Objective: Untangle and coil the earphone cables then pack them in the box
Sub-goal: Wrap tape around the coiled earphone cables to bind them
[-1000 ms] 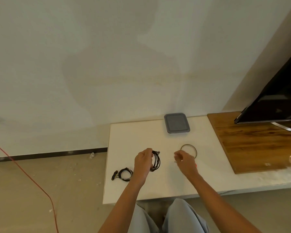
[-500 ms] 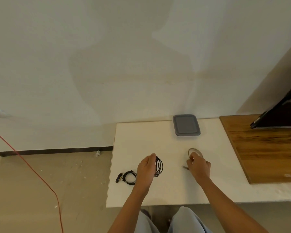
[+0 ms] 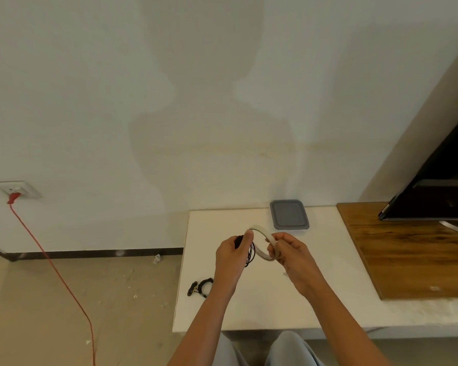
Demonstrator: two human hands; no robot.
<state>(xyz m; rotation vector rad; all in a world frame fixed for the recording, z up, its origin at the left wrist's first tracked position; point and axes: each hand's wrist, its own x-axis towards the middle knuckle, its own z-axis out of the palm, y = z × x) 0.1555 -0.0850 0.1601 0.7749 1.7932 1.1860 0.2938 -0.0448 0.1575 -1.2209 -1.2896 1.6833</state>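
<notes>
White worktop (image 3: 275, 307), pale wall behind. Above it the left hand (image 3: 233, 256) closes its grip round a coiled black earphone cable (image 3: 252, 256); the right hand (image 3: 291, 256) pinches a pale ring (image 3: 261, 229) just beside. A second coiled cable (image 3: 202, 286) lies near the worktop's left edge, with the grey box (image 3: 288, 213) at the back.

White counter (image 3: 262, 307), grey box (image 3: 289, 214) set beyond the hands (image 3: 230, 256), coiled cable (image 3: 202, 286) laid leftward, wooden board (image 3: 407, 257) rightward.

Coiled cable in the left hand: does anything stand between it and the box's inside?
Yes. The box appears shut under its grey lid. The tape ring held by the right hand also sits between the coiled cable and it.
</notes>
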